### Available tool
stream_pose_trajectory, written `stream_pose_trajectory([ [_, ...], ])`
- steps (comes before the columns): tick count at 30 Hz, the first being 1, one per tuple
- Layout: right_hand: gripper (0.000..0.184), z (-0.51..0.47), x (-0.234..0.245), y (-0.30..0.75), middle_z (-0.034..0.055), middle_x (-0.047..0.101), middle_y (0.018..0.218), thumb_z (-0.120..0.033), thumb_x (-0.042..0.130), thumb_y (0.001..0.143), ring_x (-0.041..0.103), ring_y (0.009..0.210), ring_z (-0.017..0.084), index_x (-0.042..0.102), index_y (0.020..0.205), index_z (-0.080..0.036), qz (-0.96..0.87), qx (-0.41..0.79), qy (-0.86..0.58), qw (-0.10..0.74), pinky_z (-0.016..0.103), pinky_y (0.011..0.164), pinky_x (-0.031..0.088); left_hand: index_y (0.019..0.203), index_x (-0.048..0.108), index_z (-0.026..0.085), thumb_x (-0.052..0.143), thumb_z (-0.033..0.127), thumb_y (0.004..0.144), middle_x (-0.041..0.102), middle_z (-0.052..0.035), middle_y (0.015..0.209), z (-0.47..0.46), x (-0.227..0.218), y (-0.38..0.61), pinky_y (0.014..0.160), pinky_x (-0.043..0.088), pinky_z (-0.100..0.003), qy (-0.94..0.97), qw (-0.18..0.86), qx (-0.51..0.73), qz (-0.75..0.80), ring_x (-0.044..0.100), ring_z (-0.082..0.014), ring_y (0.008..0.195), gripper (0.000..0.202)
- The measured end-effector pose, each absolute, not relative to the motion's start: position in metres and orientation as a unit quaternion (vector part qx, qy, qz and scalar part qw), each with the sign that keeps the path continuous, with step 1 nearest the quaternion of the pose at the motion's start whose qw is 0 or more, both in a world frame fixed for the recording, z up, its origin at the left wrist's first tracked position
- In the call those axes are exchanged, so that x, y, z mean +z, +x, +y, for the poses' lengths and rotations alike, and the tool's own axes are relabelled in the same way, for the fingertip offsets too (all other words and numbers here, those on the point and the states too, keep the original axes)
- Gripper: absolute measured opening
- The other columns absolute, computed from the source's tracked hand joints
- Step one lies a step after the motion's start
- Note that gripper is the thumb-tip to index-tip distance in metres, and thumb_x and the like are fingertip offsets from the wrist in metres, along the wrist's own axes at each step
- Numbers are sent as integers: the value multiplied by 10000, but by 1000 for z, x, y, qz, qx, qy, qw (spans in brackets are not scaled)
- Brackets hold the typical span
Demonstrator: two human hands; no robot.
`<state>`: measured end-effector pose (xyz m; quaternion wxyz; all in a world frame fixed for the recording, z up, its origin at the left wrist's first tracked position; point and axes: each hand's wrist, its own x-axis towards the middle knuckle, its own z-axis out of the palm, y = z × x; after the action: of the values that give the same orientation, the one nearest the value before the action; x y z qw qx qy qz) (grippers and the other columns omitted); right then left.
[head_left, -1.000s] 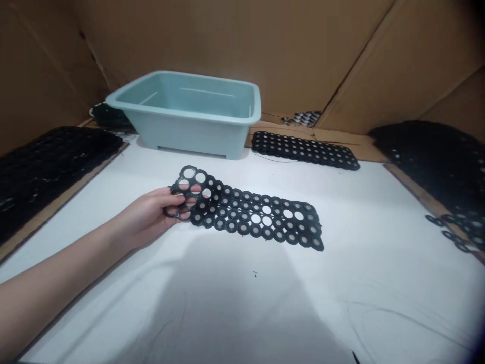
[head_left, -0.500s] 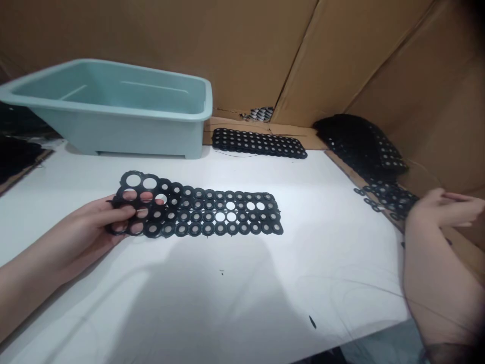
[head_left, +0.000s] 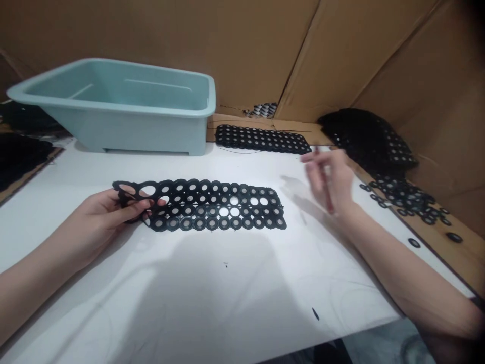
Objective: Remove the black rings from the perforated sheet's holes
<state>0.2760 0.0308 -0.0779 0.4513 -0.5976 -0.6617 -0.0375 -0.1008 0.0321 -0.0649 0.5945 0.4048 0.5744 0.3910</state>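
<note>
My left hand (head_left: pixel 109 222) grips the left end of a black sheet of joined rings (head_left: pixel 212 210), thumb on top. Most of its rings show pale discs; several near the right end and at the held end look bright white or open. That left end is lifted and bent, while the rest lies low over the white table. Blurred by motion, my right hand (head_left: pixel 329 177) hovers to the right of the sheet, apart from it. Its fingers are closed around a thin reddish stick-like tool (head_left: pixel 329 194), whose exact kind I cannot make out.
A pale green tub (head_left: pixel 151 129) stands at the back left. Behind the sheet lies another black ring sheet (head_left: pixel 261 139). On the right are a stack of black sheets (head_left: pixel 364 136) and loose black rings (head_left: pixel 413 199). Cardboard walls (head_left: pixel 246 50) enclose the white table (head_left: pixel 265 283).
My right hand has swung from the loose rings at the right edge inward over the table. The sheet's left end has bent more in my left hand.
</note>
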Motion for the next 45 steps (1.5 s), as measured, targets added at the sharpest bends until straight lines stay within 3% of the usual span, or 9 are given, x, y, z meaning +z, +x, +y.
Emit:
stream_pose_trajectory([
  [6, 135, 30, -103, 235, 62, 598, 907, -327, 477, 814, 566, 827, 183, 462, 827, -194, -762, 104, -556, 315, 328, 731, 416, 744, 606, 160, 615, 109, 696, 658, -11, 860, 31, -65, -101, 807, 441, -217, 421, 575, 420, 562, 579, -147, 883, 71],
  [13, 167, 24, -96, 237, -3, 516, 723, -337, 515, 804, 442, 574, 110, 419, 807, -201, -764, 142, -563, 282, 255, 579, 364, 757, 598, 178, 599, 87, 706, 605, 40, 819, 31, -63, -104, 702, 448, -145, 432, 538, 447, 569, 535, -85, 767, 104],
  [20, 231, 24, -98, 239, -2, 503, 734, -348, 566, 772, 447, 613, 122, 394, 835, -207, -766, 205, -539, 285, 267, 607, 362, 716, 614, 146, 611, 99, 635, 602, -9, 794, 38, -72, -110, 573, 478, -130, 435, 492, 513, 552, 563, -95, 683, 93],
  [29, 180, 23, -98, 237, -34, 399, 679, -235, 539, 774, 352, 574, 96, 362, 787, -203, -759, 229, -507, 338, 243, 565, 312, 713, 630, 139, 620, 92, 604, 603, -15, 772, 44, -74, -113, 538, 484, -102, 442, 492, 518, 543, 567, -80, 629, 120],
  [38, 208, 36, -105, 240, -13, 423, 753, -267, 564, 766, 396, 643, 118, 363, 780, -212, -706, 182, -497, 470, 271, 625, 347, 782, 634, 128, 627, 100, 594, 611, -29, 784, 42, -78, -114, 517, 512, -148, 454, 522, 497, 523, 585, -95, 573, 190],
  [45, 218, 40, -108, 243, 1, 446, 788, -326, 573, 762, 409, 650, 117, 391, 771, -205, -683, 232, -475, 504, 271, 616, 359, 746, 618, 100, 622, 73, 571, 615, -38, 783, 46, -78, -114, 494, 526, -171, 435, 537, 503, 519, 598, -103, 555, 177],
])
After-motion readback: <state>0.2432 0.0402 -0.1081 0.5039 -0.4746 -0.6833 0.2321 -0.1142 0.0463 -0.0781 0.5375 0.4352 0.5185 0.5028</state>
